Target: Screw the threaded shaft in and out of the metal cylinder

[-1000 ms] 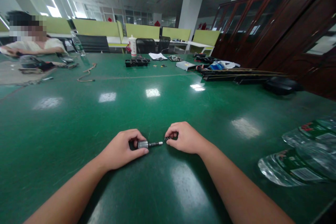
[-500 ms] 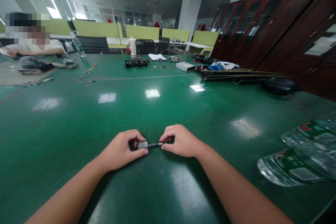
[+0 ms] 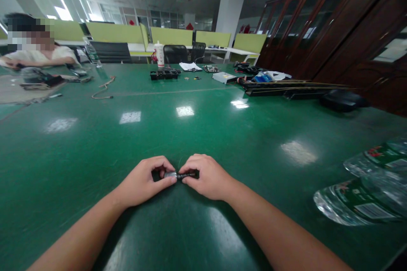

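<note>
A small silver metal cylinder (image 3: 171, 174) is pinched between the thumb and fingers of my left hand (image 3: 143, 182), just over the green table. From its right end runs a thin dark ridged shaft (image 3: 187, 175). My right hand (image 3: 206, 178) is closed on this shaft, its thumb and fingertips close to the cylinder. The two hands' fingertips nearly meet. Whether the cylinder and shaft are one piece I cannot tell, and part of the cylinder's left end is hidden by my left fingers.
Clear plastic bottles (image 3: 352, 203) with green labels lie at the right. Dark metal rails (image 3: 286, 88), a silver box (image 3: 224, 77), a black frame-like part (image 3: 164, 75) and a cord (image 3: 103, 89) lie farther back on the green table (image 3: 152, 127). A person (image 3: 41, 53) sits at the far left.
My right hand has slid left along the shaft, from its far end to beside the cylinder. My left hand keeps its hold, shifted very slightly left.
</note>
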The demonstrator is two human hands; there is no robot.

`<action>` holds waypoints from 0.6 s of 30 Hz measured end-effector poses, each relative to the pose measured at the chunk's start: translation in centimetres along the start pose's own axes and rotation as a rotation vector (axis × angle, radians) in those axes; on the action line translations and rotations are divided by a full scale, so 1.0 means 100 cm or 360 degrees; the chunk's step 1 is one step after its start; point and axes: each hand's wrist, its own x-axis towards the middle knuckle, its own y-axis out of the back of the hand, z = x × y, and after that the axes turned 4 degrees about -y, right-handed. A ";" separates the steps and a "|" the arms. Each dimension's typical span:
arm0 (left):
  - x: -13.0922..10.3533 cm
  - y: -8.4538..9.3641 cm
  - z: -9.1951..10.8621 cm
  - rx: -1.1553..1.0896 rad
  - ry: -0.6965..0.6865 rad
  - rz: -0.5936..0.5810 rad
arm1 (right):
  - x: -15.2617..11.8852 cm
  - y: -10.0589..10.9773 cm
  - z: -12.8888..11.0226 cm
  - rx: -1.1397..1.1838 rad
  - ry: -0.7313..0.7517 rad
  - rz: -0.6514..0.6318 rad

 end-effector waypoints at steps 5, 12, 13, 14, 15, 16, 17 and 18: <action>0.000 0.000 0.000 0.0053 -0.0002 -0.0006 | 0.000 0.000 -0.001 -0.0038 0.0009 -0.0010; 0.000 -0.001 0.000 0.0073 0.0002 0.0000 | -0.001 -0.002 -0.002 -0.0076 0.0004 -0.0038; 0.000 -0.001 -0.001 0.0070 0.0000 0.0000 | -0.001 -0.002 -0.002 -0.0084 0.0008 -0.0043; 0.001 -0.002 -0.001 0.0068 -0.0002 -0.0003 | 0.000 -0.002 -0.002 -0.0091 0.0011 -0.0046; 0.001 -0.002 0.000 0.0071 -0.0004 -0.0005 | 0.000 -0.002 -0.002 -0.0099 0.0017 -0.0045; 0.001 -0.002 0.000 0.0074 -0.0006 -0.0007 | 0.000 -0.002 -0.001 -0.0106 0.0026 -0.0045; 0.001 -0.002 0.000 0.0078 -0.0009 -0.0006 | 0.000 -0.002 -0.001 -0.0112 0.0036 -0.0044; 0.001 -0.002 0.001 0.0081 -0.0012 -0.0006 | 0.000 -0.002 0.000 -0.0116 0.0049 -0.0042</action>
